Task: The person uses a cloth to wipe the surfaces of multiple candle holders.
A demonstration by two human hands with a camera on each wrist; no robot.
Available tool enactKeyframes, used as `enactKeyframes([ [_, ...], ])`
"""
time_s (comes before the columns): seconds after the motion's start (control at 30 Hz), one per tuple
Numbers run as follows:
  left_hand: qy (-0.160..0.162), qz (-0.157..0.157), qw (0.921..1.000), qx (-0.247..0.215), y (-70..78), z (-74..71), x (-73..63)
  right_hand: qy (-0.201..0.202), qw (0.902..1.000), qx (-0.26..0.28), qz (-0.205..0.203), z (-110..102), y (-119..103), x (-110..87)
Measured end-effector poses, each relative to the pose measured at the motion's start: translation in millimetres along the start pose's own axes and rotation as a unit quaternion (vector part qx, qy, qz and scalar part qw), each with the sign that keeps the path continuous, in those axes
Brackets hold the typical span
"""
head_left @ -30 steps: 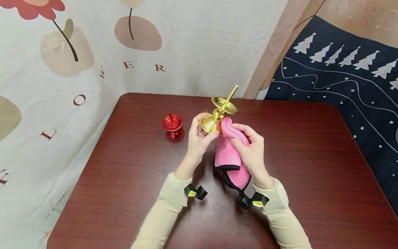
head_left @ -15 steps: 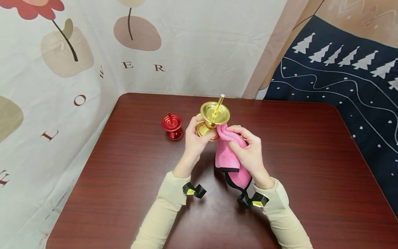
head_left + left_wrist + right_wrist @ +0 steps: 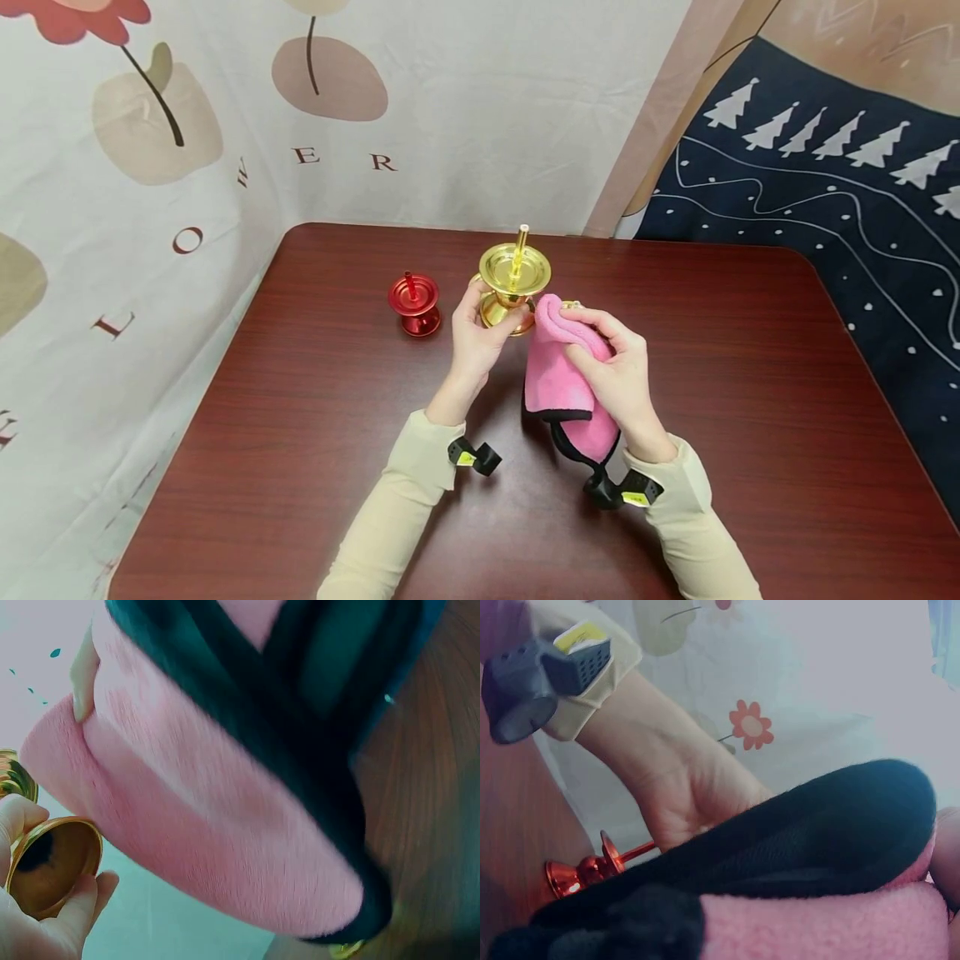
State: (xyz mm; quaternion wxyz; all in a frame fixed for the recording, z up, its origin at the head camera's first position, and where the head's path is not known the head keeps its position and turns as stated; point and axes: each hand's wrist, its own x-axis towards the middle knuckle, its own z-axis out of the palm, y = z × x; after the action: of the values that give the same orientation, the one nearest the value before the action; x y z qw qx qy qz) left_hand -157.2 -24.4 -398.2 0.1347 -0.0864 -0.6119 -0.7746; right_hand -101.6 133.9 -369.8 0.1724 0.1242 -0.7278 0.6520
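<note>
My left hand [image 3: 477,343] grips a shiny gold candle holder [image 3: 515,271] by its foot, with the dish and thin upright stem on top. The left wrist view shows the underside of that hollow base [image 3: 56,870] between fingers and thumb. My right hand [image 3: 622,367] pinches a folded pink cloth [image 3: 558,383] with black edging, just right of the base. Most of the cloth hangs below the fingers. Behind the right fingertips a bit of another gold object [image 3: 572,305] shows, the rest hidden.
A smaller red candle holder [image 3: 414,296] stands on the dark red-brown table [image 3: 300,417], left of my left hand. A pale printed fabric [image 3: 480,108] hangs along the table's back and left. Navy fabric with trees [image 3: 810,192] is on the right.
The gold candle holder has gone from leaning right to nearly upright, its dish turned towards me. The right hand with the cloth has drawn slightly right, away from the base.
</note>
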Motion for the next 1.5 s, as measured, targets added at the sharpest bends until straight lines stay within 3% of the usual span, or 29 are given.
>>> enactKeyframes([
  [0.17, -0.006, 0.022, 0.9986, 0.048, 0.1, 1.1, -0.1, 0.003, 1.0, 0.001, 0.006, -13, -5, -5.6],
  [0.37, 0.008, 0.092, 0.9881, 0.123, 16.0, 7.1, -3.1, 0.033, 0.9994, 0.001, 0.014, -29, -12, -12.8],
  [0.43, 0.014, 0.106, 0.984, 0.143, 13.6, 8.2, -1.6, 0.051, 0.9985, 0.004, 0.019, -34, -14, -15.1],
  [0.57, 0.02, 0.111, 0.981, 0.158, -4.8, 9.0, 4.8, 0.08, 0.9964, 0.01, 0.026, -46, -15, -19.3],
  [0.9, -0.013, 0.16, 0.9706, 0.18, -12.0, 25.9, 14.3, 0.131, 0.9907, 0.019, 0.032, -76, -11, -26.9],
  [1.1, -0.035, 0.17, 0.9696, 0.173, -9.4, 41.3, 20.1, 0.156, 0.9863, 0.038, 0.039, -87, -9, -30.8],
  [1.5, -0.066, 0.148, 0.9654, 0.204, -9.2, 76.5, 19.6, 0.2, 0.9766, 0.031, 0.072, -102, -11, -37.0],
])
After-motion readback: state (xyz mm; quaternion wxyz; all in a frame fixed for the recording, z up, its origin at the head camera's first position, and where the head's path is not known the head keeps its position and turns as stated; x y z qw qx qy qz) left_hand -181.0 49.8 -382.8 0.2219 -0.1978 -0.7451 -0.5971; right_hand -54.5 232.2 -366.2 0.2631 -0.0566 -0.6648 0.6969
